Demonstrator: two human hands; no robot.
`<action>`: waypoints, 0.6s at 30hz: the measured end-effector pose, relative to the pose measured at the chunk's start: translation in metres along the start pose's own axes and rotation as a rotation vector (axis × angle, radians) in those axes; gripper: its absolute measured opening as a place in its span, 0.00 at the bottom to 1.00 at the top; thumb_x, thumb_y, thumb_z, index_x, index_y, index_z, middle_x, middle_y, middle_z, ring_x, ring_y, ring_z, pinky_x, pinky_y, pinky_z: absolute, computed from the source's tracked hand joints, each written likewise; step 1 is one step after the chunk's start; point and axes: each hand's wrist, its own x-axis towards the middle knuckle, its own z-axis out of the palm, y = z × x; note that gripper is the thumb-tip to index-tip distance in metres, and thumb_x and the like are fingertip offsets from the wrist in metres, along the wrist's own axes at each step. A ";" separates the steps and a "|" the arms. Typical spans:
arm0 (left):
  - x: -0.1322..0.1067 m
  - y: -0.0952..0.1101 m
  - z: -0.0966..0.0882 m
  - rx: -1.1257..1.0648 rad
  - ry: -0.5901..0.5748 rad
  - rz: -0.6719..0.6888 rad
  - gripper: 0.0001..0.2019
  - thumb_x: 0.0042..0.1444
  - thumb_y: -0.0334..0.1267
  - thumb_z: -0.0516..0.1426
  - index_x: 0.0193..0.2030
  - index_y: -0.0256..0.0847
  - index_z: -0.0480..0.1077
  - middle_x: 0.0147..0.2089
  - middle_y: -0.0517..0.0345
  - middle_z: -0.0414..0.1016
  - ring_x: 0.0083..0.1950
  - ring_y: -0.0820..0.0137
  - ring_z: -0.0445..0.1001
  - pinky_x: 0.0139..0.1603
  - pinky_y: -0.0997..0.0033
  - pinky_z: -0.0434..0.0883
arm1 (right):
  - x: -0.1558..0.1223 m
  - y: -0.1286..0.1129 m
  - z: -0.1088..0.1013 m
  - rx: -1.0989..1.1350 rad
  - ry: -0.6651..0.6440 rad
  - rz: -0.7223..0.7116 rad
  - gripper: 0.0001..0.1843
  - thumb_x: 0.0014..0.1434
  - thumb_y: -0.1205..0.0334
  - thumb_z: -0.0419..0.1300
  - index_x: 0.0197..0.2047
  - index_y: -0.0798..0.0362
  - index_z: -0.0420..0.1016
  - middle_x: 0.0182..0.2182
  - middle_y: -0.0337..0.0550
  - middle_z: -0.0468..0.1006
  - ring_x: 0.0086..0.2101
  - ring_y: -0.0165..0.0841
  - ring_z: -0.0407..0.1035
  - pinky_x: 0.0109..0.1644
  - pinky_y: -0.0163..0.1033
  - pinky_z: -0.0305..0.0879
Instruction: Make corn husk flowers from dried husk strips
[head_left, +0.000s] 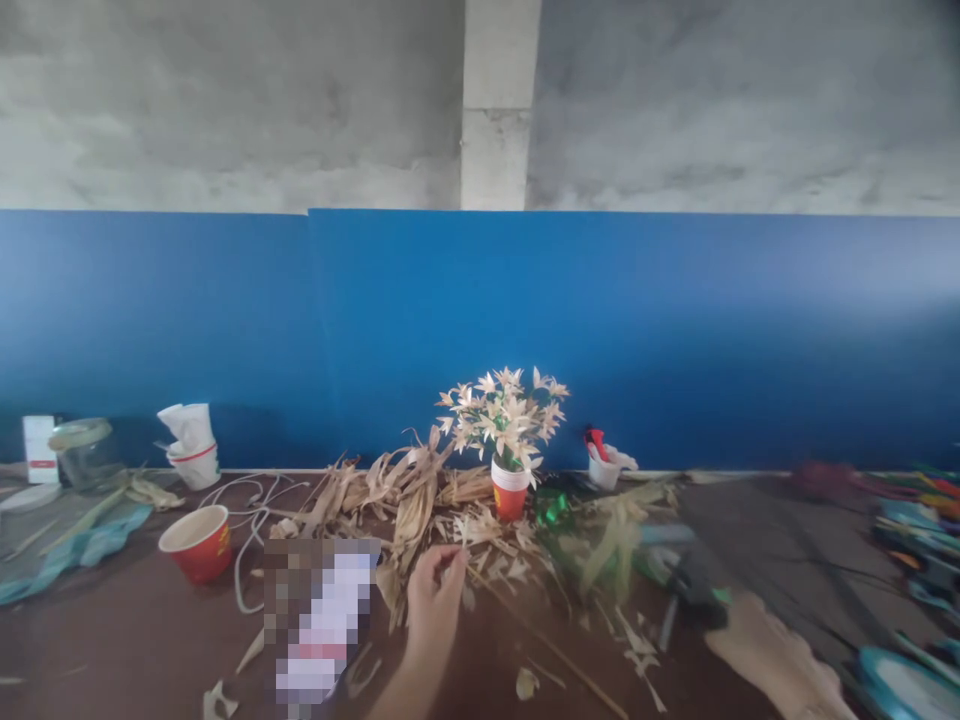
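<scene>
My left hand (436, 592) is raised at the middle of the table, thumb and fingers pinched together. At its fingertips shows a small pale flower (463, 530) that looks made of dry husk; the exact grip is hard to see. My right hand (761, 645) is at the lower right, smeared by motion, around the end of a black tool (694, 597) that resembles a glue gun. Its fingers are mostly hidden. Beyond the left hand, a red and white paper cup (509, 497) holds a bunch of pale husk flowers (510, 420) with green stems.
Dry corn husks (412, 490) and loose scraps cover the table's middle. Toward the left are a red paper cup (196, 545), white cups (193, 450), a cable (255, 520) and a jar (82, 452). A small white cup (604, 470) stands behind; a tape roll (904, 685) lies right.
</scene>
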 end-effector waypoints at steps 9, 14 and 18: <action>-0.001 -0.002 -0.001 0.025 0.001 0.031 0.17 0.48 0.50 0.57 0.30 0.36 0.75 0.27 0.53 0.76 0.30 0.65 0.73 0.32 0.70 0.69 | -0.031 -0.059 -0.047 0.204 0.141 -0.215 0.22 0.50 0.55 0.52 0.46 0.58 0.69 0.36 0.61 0.77 0.37 0.52 0.72 0.38 0.50 0.65; 0.000 -0.008 -0.001 0.041 0.040 0.101 0.16 0.49 0.50 0.57 0.29 0.38 0.74 0.28 0.53 0.75 0.32 0.64 0.74 0.35 0.67 0.70 | -0.072 -0.133 -0.028 0.546 0.057 -0.693 0.14 0.51 0.54 0.54 0.37 0.52 0.72 0.29 0.45 0.77 0.32 0.40 0.71 0.34 0.38 0.67; -0.002 -0.008 -0.001 0.070 0.046 0.137 0.15 0.50 0.49 0.56 0.27 0.39 0.74 0.28 0.53 0.75 0.33 0.63 0.73 0.36 0.66 0.70 | -0.108 -0.179 -0.005 0.765 -0.042 -0.966 0.09 0.55 0.57 0.53 0.30 0.52 0.69 0.27 0.41 0.73 0.30 0.33 0.68 0.35 0.35 0.66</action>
